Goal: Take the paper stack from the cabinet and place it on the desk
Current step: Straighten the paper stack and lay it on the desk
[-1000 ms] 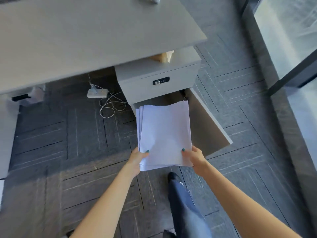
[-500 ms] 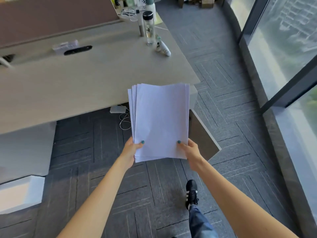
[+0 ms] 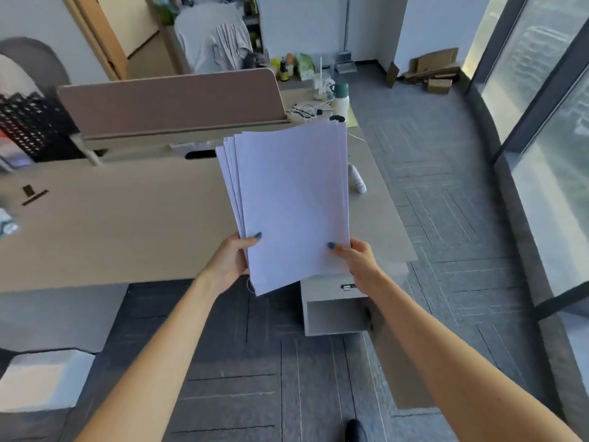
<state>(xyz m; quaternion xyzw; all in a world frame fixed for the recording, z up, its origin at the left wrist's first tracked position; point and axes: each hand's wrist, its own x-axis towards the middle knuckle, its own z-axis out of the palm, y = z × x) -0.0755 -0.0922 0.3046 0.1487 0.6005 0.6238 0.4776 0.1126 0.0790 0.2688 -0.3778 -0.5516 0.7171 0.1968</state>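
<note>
A stack of white paper (image 3: 290,202) hangs in the air over the right part of the light wooden desk (image 3: 127,224), tilted up toward me. My left hand (image 3: 231,261) grips its lower left edge and my right hand (image 3: 358,261) grips its lower right edge, thumbs on top. Under the desk's right end stands the grey cabinet (image 3: 331,314), its door (image 3: 395,362) swung open toward me and its inside showing nothing.
A white tube (image 3: 357,181) lies on the desk right of the paper. Bottles and cables (image 3: 331,100) crowd the far right corner behind a brown divider panel (image 3: 172,100). Glass wall (image 3: 548,154) at the right. A white box (image 3: 41,379) sits on the floor at left.
Both hands have lifted the paper stack from in front of the open cabinet up to desk height. My view has risen from the floor to the desk top.
</note>
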